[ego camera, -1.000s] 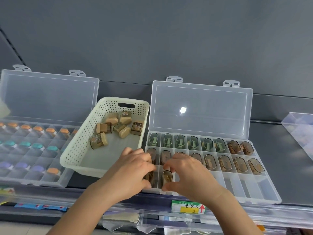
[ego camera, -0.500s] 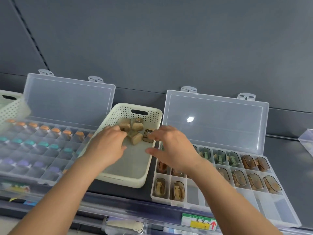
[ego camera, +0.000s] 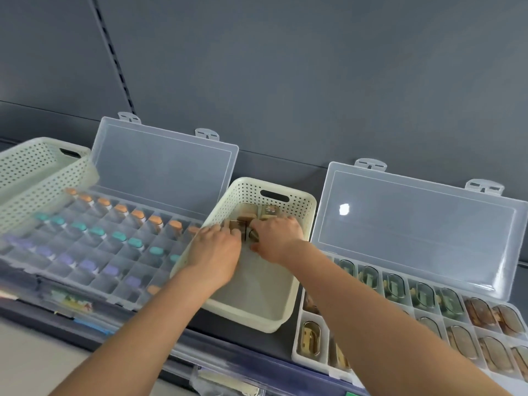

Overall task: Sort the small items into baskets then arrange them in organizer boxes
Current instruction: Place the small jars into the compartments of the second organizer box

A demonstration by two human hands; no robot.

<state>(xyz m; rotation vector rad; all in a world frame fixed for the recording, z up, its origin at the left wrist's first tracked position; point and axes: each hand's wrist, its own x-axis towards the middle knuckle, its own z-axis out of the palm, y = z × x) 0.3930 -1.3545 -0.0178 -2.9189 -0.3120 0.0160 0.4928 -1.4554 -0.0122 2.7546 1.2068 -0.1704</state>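
Note:
A cream perforated basket (ego camera: 285, 312) stands between two clear organizer boxes. Small tan capped items (ego camera: 258, 212) lie at its far end. My left hand (ego camera: 215, 252) reaches into the basket and its fingers curl on one small tan item (ego camera: 235, 225). My right hand (ego camera: 278, 238) is beside it, fingers curled on another small item (ego camera: 252, 235). The right organizer box (ego camera: 311, 361) holds oval green, brown and tan items in its compartments. My right forearm hides some of its left cells.
The left organizer box (ego camera: 114, 270) holds rows of orange, teal and purple capped items, lid up. A second cream basket (ego camera: 37, 172) sits at the far left, overlapping that box. Both lids lean against the grey back wall. The shelf's front edge carries label strips.
Both hands left the right organizer box, moved up and left into the basket, and now close on small items at its far end. The camera view shifted right and down.

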